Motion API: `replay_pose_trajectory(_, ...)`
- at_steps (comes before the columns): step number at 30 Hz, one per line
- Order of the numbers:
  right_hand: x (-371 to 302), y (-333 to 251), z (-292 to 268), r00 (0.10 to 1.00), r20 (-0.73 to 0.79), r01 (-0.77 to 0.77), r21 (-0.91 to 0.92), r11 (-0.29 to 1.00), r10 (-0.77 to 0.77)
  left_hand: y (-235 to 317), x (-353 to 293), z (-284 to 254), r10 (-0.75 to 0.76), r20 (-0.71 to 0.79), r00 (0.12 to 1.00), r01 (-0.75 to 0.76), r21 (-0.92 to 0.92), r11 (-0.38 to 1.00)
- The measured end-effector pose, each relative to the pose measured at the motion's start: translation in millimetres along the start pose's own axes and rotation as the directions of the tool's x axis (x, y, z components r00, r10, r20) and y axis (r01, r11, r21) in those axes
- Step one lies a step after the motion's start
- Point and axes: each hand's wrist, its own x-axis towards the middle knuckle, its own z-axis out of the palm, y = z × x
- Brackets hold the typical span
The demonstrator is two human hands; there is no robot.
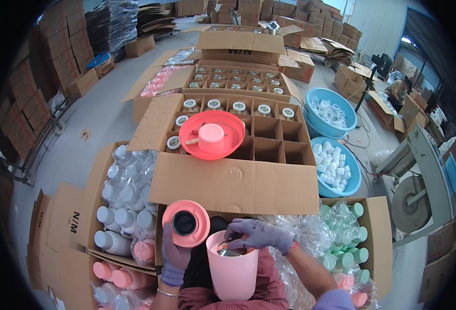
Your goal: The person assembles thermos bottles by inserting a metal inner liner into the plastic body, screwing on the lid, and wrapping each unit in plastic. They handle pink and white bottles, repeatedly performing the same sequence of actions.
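Low in the middle of the head view, a pink cup-shaped shell [233, 276] stands upright against my lap, its mouth facing up. Shiny metal [229, 252] shows inside that mouth. My gloved right hand [256, 235] reaches over the rim with its fingers bent down into the opening; what the fingertips grip is partly hidden. To the left, my gloved left hand [174, 258] holds a round coral-pink lid-like part [202, 223] by its lower edge. The part is tilted so that its dark round centre faces up toward me.
Ahead, a red basin [235, 135] with a pink cup rests on a divided carton [233, 181] of metal-topped bottles. Cartons of white and pink bottles [115, 242] stand left, green ones [359, 235] right. Blue tubs [357, 181] hold white caps and rings. A person [397, 93] sits far right.
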Motion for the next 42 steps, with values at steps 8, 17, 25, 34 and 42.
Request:
replay_pose_trajectory(8,-15,38,39,0.717,-0.653,0.159,0.493,0.856,0.242,69,47,3,0.001,0.532,0.846,0.117,-0.187,0.975)
replay_pose_trajectory(17,-23,36,64,0.733,-0.681,0.309,0.346,0.886,0.010,75,63,23,0.385,0.676,0.629,-0.389,-0.155,0.908)
replay_pose_trajectory(25,-23,18,65,0.725,-0.687,0.221,0.294,0.930,0.045,68,58,21,0.397,0.639,0.659,-0.338,-0.220,0.915)
replay_pose_trajectory(34,6,58,67,0.913,-0.388,0.404,0.807,0.431,-0.129,130,16,32,0.324,0.610,0.723,-0.531,0.191,0.825)
replay_pose_trajectory(42,-86,-23,39,0.795,-0.387,0.368,-0.302,0.879,-0.466,28,30,51,-0.061,0.609,0.790,0.337,-0.350,0.874)
